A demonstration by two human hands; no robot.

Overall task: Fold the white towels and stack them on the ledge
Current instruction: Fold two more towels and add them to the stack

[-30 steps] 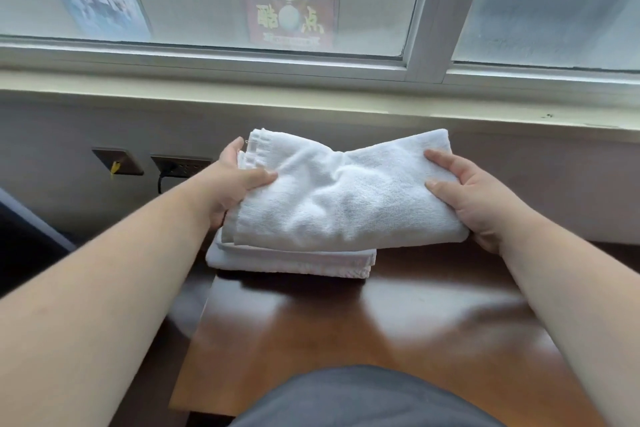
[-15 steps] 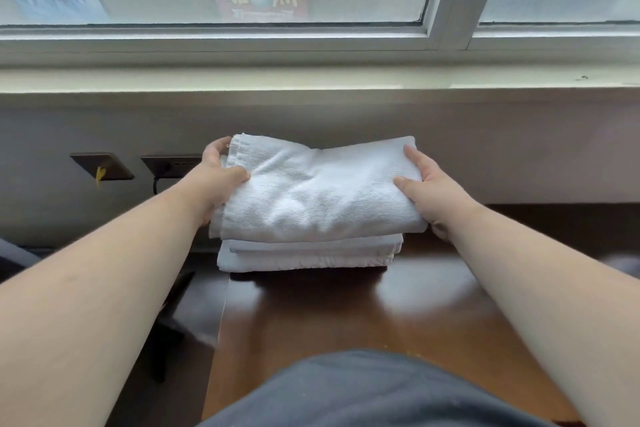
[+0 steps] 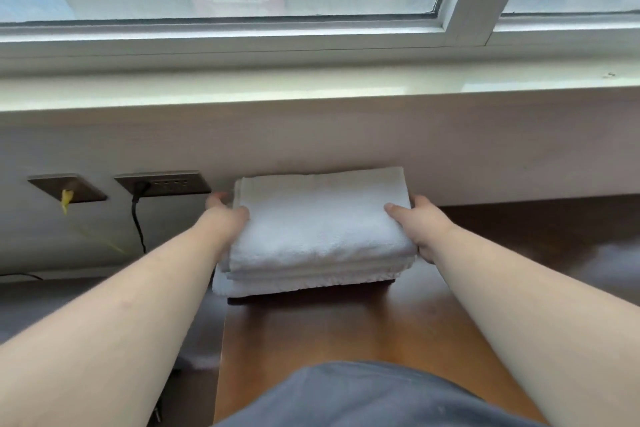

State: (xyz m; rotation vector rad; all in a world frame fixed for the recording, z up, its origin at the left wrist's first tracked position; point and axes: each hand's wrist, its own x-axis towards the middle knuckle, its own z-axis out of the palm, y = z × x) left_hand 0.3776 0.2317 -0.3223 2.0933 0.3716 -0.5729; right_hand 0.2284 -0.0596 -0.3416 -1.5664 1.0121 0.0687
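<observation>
A folded white towel (image 3: pixel 320 218) lies flat on top of a stack of folded white towels (image 3: pixel 304 282) at the far left end of a brown wooden surface (image 3: pixel 346 333), close against the wall. My left hand (image 3: pixel 225 215) grips the top towel's left edge, thumb on top. My right hand (image 3: pixel 419 222) grips its right edge the same way. The fingers of both hands are hidden under or behind the towel.
A pale window sill ledge (image 3: pixel 311 90) runs across above the wall panel. Two dark socket plates (image 3: pixel 162 182) sit on the wall at left, one with a black cord plugged in. The wooden surface's left edge drops to the floor.
The top towel has come down and been squared onto the stack, now flat and aligned. Both hands moved with it toward the wall. The camera tilted further down.
</observation>
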